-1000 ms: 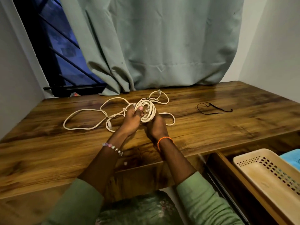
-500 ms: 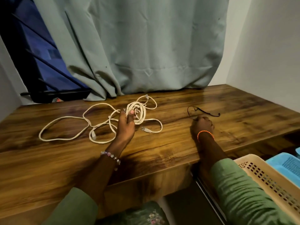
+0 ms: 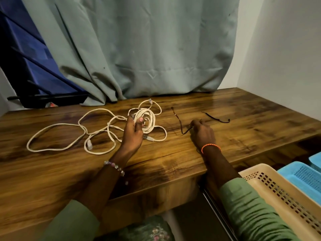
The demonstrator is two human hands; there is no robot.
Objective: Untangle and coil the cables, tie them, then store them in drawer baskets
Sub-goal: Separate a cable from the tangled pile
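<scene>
A white network cable [image 3: 57,136] sprawls in loose loops over the wooden desk [image 3: 156,159]. Its coiled part [image 3: 149,119] is gripped in my left hand [image 3: 134,133] at mid-desk, thumb over the turns. To the right, my right hand [image 3: 202,132] pinches a thin dark tie string [image 3: 178,119], lifted and blurred as it trails up and left from my fingers. A second dark string [image 3: 218,118] lies on the desk just beyond my right hand.
A beige perforated basket [image 3: 271,186] and a blue basket [image 3: 302,174] sit in the open drawer at lower right. A grey-green curtain [image 3: 147,49] hangs behind the desk, a dark window at the left, a white wall on the right.
My right hand let go of the coil, reached right to the dark strings and picked one up, drawing it left. My left hand kept hold of the coil.
</scene>
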